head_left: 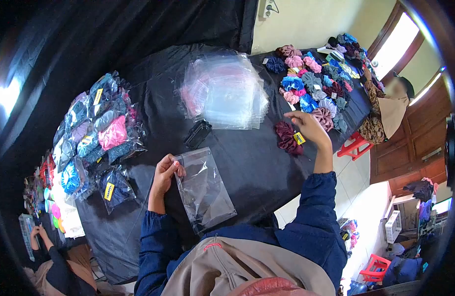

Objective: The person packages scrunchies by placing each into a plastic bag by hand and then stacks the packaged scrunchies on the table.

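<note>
My left hand (167, 176) is closed, pinching the top corner of a clear plastic bag (203, 190). The bag hangs flat and looks empty, close to the table's near edge. My right hand (310, 129) is over the table with its fingers stretched out to the left. Just below those fingers lies a dark maroon scrunchie (286, 139) with a yellow tag (299, 138); whether the hand touches it I cannot tell. A small black object (198, 134), perhaps a phone or case, rests beyond the bag.
Clear bags (232, 98) are stacked mid-table on the black cloth. Bagged scrunchies (96, 121) form a pile at left; loose scrunchies (311, 79) cover the right. One person (392, 111) is at the far right, another (64, 264) at lower left. A red stool (354, 145) stands beside the table.
</note>
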{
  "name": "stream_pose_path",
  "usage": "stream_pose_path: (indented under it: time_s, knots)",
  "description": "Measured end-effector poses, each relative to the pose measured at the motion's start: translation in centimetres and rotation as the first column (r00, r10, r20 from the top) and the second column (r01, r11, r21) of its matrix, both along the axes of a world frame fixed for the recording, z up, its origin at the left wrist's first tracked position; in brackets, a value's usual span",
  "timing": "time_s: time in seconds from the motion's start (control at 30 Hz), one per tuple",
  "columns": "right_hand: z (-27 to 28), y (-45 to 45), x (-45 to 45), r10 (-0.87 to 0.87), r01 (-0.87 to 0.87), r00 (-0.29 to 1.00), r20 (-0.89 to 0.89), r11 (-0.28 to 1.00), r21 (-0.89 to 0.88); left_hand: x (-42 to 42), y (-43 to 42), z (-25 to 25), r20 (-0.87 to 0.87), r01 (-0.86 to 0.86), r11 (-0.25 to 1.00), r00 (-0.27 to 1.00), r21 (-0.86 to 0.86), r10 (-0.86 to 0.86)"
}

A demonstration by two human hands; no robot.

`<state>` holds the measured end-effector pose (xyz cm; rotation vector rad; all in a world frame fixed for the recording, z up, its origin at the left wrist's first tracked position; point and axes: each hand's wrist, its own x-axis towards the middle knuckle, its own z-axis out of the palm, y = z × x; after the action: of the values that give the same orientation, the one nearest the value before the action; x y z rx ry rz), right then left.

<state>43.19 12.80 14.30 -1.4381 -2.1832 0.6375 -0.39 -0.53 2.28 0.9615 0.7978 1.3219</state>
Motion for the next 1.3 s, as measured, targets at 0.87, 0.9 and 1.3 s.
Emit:
stream_pose_path:
  time_s: [0.87, 0.9, 1.3]
  knots:
    - [-4.8, 3.8, 4.1, 0.184, -0.084, 0.979, 0.09, 0.762, -0.642, -0.2, 0.1, -0.4, -0.025, 0.006, 1.0, 1.0, 0.002, -0.006]
    - [-5.0, 3.6, 4.3, 0.185, -0.085, 0.979, 0.09, 0.762, -0.642, -0.1, 0.1, -0.3, -0.032, 0.0, 1.0, 0.999, 0.003, 0.0]
    - [-6.6, 1.7, 4.8, -0.169, -0.109, 0.923, -0.346, 0.747, -0.656, -0.1, 0.1, -0.1, -0.025, 0.022, 1.0, 0.999, 0.019, -0.022]
